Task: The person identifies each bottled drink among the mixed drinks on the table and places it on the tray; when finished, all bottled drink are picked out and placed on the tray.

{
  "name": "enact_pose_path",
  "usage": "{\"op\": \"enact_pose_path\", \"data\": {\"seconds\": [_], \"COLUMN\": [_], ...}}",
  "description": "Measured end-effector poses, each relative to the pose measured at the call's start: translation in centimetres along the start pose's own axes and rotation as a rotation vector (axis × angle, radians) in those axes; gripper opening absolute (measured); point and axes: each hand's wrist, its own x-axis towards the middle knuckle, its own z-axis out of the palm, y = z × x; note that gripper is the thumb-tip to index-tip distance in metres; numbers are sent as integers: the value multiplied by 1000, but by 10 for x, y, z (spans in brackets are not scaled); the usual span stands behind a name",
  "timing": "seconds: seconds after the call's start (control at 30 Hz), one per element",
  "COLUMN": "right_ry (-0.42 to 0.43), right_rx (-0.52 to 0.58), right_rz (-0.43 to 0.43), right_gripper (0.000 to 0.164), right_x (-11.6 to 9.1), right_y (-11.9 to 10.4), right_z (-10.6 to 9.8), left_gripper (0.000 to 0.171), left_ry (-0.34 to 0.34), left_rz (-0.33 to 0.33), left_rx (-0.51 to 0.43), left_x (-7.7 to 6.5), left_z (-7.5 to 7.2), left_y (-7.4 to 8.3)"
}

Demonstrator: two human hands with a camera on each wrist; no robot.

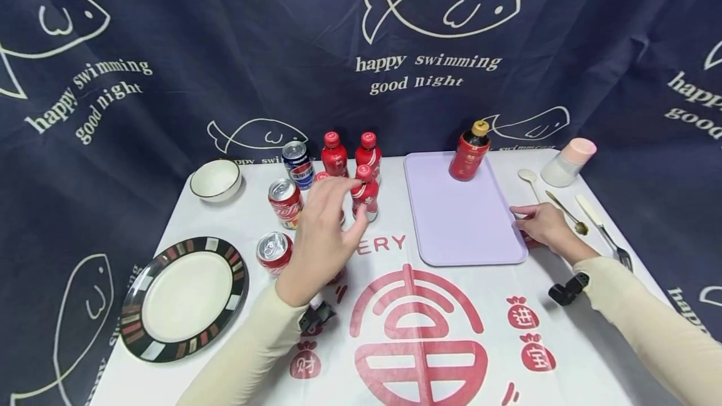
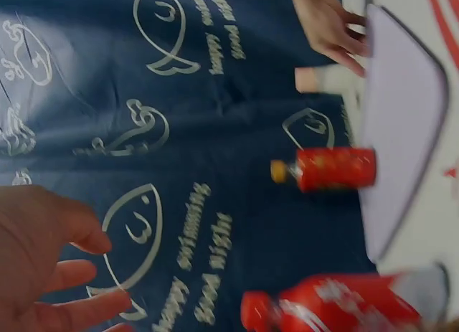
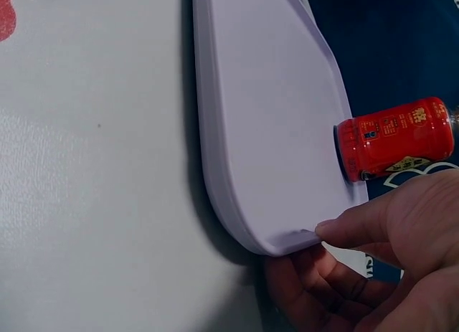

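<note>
My left hand (image 1: 324, 227) hangs over the drinks, thumb and fingers spread apart. Nearest to it stands a small red bottle (image 1: 365, 196) with a red cap; the left wrist view shows a gap between the fingers and a red bottle (image 2: 351, 303). With my right hand (image 1: 543, 227) I grip the right edge of a lilac tray (image 1: 459, 218), thumb on the rim (image 3: 287, 244) and fingers curled beneath. On the tray's far end stands a dark drink bottle with a red label (image 1: 469, 155) and yellow cap. Another red bottle is partly hidden behind my left hand.
Two more red bottles (image 1: 335, 158) stand behind. Left of them are a blue can (image 1: 299, 166) and red cans (image 1: 286, 204). A white bowl (image 1: 216, 180) and a dark-rimmed plate (image 1: 186, 296) lie at left. A pink-lidded jar (image 1: 568, 165), spoons and a fork (image 1: 606, 234) sit right.
</note>
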Motion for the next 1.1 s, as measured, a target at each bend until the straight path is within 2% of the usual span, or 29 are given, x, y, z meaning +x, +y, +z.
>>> {"op": "enact_pose_path", "data": {"seconds": [0.13,0.3,0.43,0.53,0.63,0.83,0.97,1.1], "right_ry": [-2,1,-9,-8,-2,7,4,-8], "right_rx": [-6,-1,22,35,33,8,13,21], "right_rz": [-7,-7,-3,-7,-14,-21,-17,-7], "right_gripper": [47,47,47,47,46,45,46,47], "right_x": [0,0,-1,-1,0,0,0,-1], "right_y": [-1,-2,0,0,1,2,2,1], "right_z": [-1,-3,-2,-1,-1,-1,-2,-2], "left_gripper": [39,49,55,58,63,71,74,74], "left_ry": [0,-53,-121,-168,-210,-285,-291,-266], "left_rz": [-89,-238,-348,-402,-435,-459,-477,-472], "left_rx": [47,73,57,39,40,63,52,25], "left_x": [-18,-38,-54,-62,-69,-79,-83,-87], "left_z": [-8,-14,-15,-15,-15,-16,-14,-10], "left_y": [-13,-24,-24,-21,-18,-17,-20,-24]}}
